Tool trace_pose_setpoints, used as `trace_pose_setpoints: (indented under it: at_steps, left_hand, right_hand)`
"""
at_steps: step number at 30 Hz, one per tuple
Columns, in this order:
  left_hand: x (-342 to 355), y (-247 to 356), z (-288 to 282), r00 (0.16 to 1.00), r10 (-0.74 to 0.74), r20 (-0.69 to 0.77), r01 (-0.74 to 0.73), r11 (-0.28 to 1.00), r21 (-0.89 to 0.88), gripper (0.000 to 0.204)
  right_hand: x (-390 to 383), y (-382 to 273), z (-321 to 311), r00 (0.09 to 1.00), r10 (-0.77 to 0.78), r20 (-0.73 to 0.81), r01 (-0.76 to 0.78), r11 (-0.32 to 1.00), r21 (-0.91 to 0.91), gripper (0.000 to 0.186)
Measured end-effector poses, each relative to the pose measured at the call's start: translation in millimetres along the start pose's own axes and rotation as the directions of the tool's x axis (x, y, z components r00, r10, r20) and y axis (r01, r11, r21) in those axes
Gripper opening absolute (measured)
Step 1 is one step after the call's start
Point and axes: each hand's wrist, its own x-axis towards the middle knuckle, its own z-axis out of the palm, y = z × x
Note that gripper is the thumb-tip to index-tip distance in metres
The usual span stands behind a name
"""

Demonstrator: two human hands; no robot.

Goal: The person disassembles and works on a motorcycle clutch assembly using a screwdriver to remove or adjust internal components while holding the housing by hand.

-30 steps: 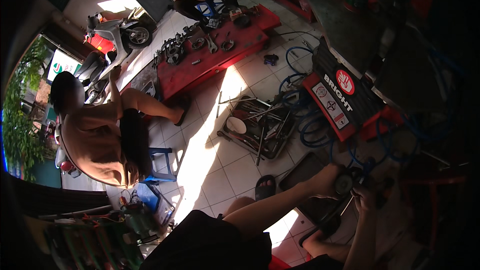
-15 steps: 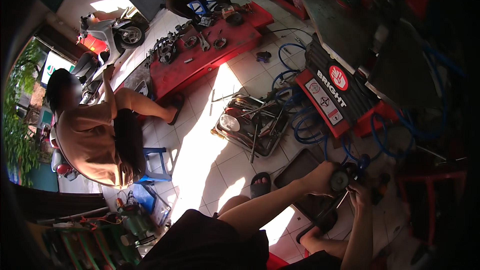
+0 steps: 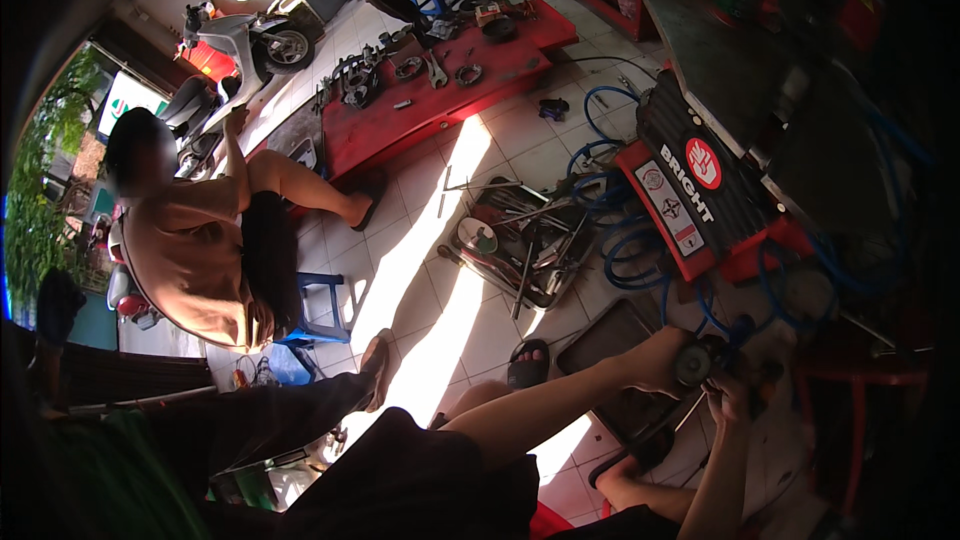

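Observation:
My left hand (image 3: pixel 660 358) reaches in from the lower middle and is closed on a dark part with a round grey disc-like end (image 3: pixel 692 364). Close below it, my right hand (image 3: pixel 730 398) has its fingers bent around a thin metal rod (image 3: pixel 690 408) that slants down to the left. The rod's upper end is hidden, so its kind is unclear. Just past the hands is something blue (image 3: pixel 738 328), too dim to name. A black tray (image 3: pixel 590 350) lies on the floor beneath my hands.
A tray heaped with hand tools (image 3: pixel 525 250) sits on the tiles ahead. Blue coiled hose (image 3: pixel 630 250) loops beside a red and black cabinet (image 3: pixel 680 180). A red low table (image 3: pixel 440 105) bears metal parts. One person sits on a blue stool (image 3: pixel 325 305); another sits behind the table.
The view has shifted, so the surroundings appear further right. A person's leg and bare foot have come in at the lower left. My hands keep their hold almost unchanged.

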Motion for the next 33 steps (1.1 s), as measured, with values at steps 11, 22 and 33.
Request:
trace_pose_setpoints:
  at_steps: [11, 22, 33]
  left_hand:
    - [1.3, 3.4, -4.8, 0.987, -0.137, 0.088, 0.131, 0.989, 0.075, 0.062]
    - [0.5, 19.9, -4.7, 0.984, -0.157, 0.086, 0.149, 0.984, 0.101, 0.06]
    - [18.0, 33.1, 11.6, 0.997, -0.077, 0.007, 0.077, 0.996, 0.045, 0.056]
  right_hand:
    - [-1.2, -9.4, 23.9, 0.998, -0.007, -0.07, 0.001, 0.997, -0.078, 0.027]
    - [-7.2, -35.3, 41.9, 0.995, -0.097, 0.024, 0.1, 0.986, -0.135, 0.024]
    - [-6.8, -51.1, 15.8, 0.994, -0.072, 0.086, 0.087, 0.98, -0.179, 0.03]
